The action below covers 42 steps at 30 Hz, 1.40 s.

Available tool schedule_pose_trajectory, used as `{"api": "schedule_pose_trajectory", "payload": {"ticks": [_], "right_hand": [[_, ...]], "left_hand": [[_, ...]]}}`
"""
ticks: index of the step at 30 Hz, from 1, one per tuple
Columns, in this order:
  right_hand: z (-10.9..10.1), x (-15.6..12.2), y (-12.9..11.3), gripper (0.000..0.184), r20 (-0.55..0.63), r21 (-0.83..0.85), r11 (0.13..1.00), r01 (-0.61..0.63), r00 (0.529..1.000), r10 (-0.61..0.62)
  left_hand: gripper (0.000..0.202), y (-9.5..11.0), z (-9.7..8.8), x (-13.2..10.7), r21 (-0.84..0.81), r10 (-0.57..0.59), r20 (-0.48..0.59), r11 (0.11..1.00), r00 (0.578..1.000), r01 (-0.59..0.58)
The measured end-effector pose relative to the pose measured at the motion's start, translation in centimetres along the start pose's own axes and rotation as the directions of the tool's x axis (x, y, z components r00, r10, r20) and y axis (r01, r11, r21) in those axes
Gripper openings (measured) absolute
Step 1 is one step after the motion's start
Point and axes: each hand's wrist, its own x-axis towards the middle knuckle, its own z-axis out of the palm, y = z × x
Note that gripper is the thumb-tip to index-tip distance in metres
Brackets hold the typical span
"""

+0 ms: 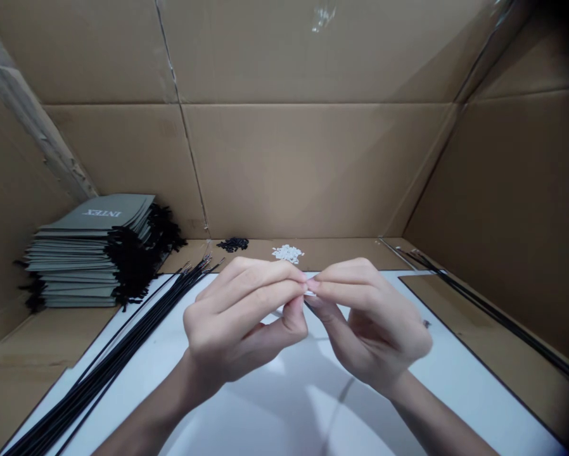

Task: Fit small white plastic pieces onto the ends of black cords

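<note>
My left hand [251, 316] and my right hand [374, 323] meet at their fingertips above the white table surface. Both are closed in a pinch around a small white plastic piece [310, 293], most of which the fingertips cover. Just under it, a short dark edge shows by my right thumb; I cannot make out whether it is a wire. Behind the hands lie a pile of similar small white pieces [288, 254] and a pile of small black pieces [233, 244].
A bundle of black cables [137, 342] with bare ends runs along the left. Behind it stands a stack of grey INTEX sheets [75, 266] with black fringes. More black cables [498, 313] lie at the right. Cardboard walls [294, 171] enclose the back and sides.
</note>
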Motion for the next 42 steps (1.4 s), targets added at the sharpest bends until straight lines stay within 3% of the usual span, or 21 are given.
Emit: {"api": "schedule_pose_trajectory", "payload": {"ticks": [4,12,20,22,25,27,30,37,42], "right_hand": [[-0.2,0.0,-0.1,0.036,-0.015,-0.062,0.996,0.066,0.998,-0.067],[-0.6,0.5,-0.4,0.026,-0.021,-0.259,0.939,0.227,0.97,-0.241],[-0.8,0.7,-0.3,0.027,-0.006,-0.266,0.929,0.258,0.963,-0.269],[-0.6,0.5,-0.2,0.029,-0.034,-0.203,0.957,0.205,0.976,-0.216],[-0.2,0.1,-0.3,0.028,-0.062,0.018,1.0,-0.004,0.998,0.005],[-0.1,-0.1,-0.5,0.023,-0.041,0.168,0.973,-0.16,0.985,0.169],[0.0,-0.1,-0.9,0.016,0.001,0.292,0.906,-0.308,0.947,0.321],[0.1,0.0,-1.1,0.012,0.085,0.448,0.758,-0.473,0.867,0.491],[0.1,0.0,-1.3,0.011,0.091,0.448,0.741,-0.5,0.85,0.519]], "left_hand": [[0.032,0.1,0.1,0.1,-0.017,0.016,-0.017,1.0,1.0,-0.016],[0.027,0.5,0.0,0.3,-0.077,0.005,-0.013,0.997,1.0,-0.006],[0.031,0.6,0.4,-0.2,-0.083,-0.049,-0.026,0.995,0.998,0.046],[0.031,0.7,0.4,-0.3,-0.114,-0.073,-0.03,0.991,0.997,0.069],[0.026,0.7,0.3,-0.2,-0.237,-0.194,0.027,0.952,0.981,0.195],[0.022,0.7,0.1,-0.1,-0.338,-0.265,0.088,0.899,0.96,0.279],[0.018,0.5,0.0,0.0,-0.438,-0.322,0.144,0.827,0.936,0.352],[0.017,0.6,0.0,0.1,-0.463,-0.414,0.194,0.761,0.89,0.455],[0.015,0.5,-0.1,0.3,-0.466,-0.437,0.23,0.735,0.87,0.493]]}}
